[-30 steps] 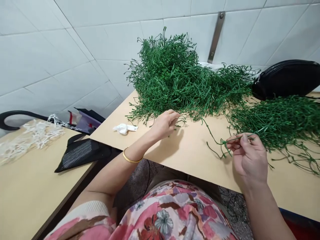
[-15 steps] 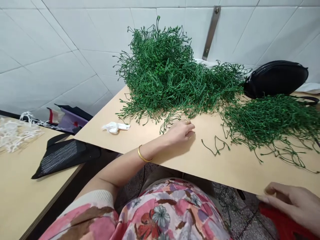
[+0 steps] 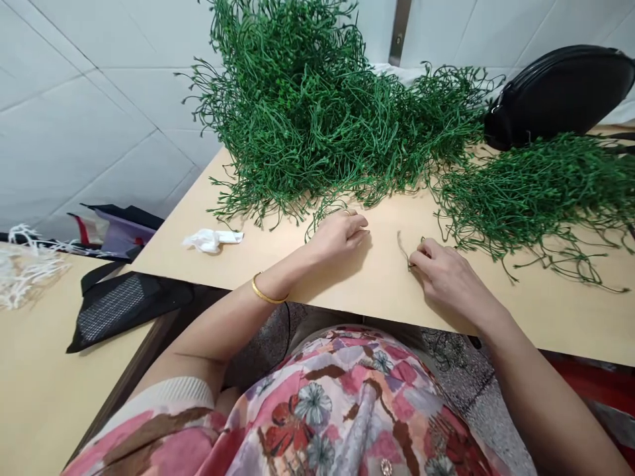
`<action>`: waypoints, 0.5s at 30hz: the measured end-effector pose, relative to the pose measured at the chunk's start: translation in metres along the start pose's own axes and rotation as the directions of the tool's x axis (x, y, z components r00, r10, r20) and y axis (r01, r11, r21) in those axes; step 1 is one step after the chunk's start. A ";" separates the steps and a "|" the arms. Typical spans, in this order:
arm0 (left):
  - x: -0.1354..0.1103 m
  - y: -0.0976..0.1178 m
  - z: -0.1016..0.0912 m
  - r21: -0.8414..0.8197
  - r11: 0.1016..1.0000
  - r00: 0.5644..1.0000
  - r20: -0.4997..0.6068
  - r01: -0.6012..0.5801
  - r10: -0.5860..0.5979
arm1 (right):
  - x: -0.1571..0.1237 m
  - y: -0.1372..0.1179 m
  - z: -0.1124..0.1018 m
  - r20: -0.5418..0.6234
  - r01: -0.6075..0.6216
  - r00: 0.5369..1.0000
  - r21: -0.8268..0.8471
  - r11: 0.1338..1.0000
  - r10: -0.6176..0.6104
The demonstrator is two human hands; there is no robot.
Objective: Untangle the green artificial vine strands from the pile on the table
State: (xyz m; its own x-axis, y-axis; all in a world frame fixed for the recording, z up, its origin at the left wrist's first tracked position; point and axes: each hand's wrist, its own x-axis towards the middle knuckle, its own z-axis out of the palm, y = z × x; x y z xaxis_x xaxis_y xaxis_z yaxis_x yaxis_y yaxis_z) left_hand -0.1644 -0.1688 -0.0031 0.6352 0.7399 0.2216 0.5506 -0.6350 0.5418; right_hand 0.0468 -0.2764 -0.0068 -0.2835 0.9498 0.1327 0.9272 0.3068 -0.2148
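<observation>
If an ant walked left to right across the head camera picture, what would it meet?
White stringy tangle, black mesh-panelled pouch, crumpled white scrap, bare left hand, bare right hand, rounded black bag.

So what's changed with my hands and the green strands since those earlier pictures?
Your right hand has come from the near edge of the table, forward and leftward, and now pinches the green strand that lay loose. Your left hand stays by the large green pile; the smaller pile and black bag stay put.
</observation>
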 end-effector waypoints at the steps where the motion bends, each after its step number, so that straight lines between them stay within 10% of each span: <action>1: 0.000 0.001 0.001 -0.106 0.994 1.000 -0.018 0.018 -0.020 | 0.006 0.000 -0.001 -0.021 0.004 1.000 0.105 0.994 -0.001; 3: 0.004 0.006 0.002 -0.336 0.940 0.996 -0.055 0.052 -0.075 | 0.022 0.003 -0.006 -0.063 -0.028 0.996 0.421 0.906 0.060; 6: 0.017 0.016 0.002 -0.577 0.811 0.983 -0.071 0.099 -0.170 | 0.048 0.006 -0.017 -0.020 -0.075 0.984 0.853 0.516 0.175; 9: 0.029 0.022 0.003 -0.639 0.756 0.979 -0.024 0.142 -0.204 | 0.062 0.010 -0.029 0.079 -0.121 0.982 0.960 0.253 0.170; 12: 0.028 0.028 0.006 -0.580 0.806 0.988 -0.005 0.120 -0.151 | 0.054 0.021 -0.039 0.085 -0.152 0.975 0.929 0.338 0.206; 15: 0.013 0.040 0.011 -0.468 0.884 0.989 0.133 0.003 0.067 | 0.032 0.039 -0.042 -0.049 -0.171 0.950 0.745 0.645 0.309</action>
State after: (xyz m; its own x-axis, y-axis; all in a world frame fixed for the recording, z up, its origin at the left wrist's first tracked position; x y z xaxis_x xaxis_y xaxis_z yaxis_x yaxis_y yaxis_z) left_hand -0.1277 -0.1870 0.0123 0.7373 0.6592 0.1478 0.2348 -0.4552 0.8589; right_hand 0.0836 -0.2364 0.0301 0.0292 0.9938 0.1073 0.4646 0.0816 -0.8818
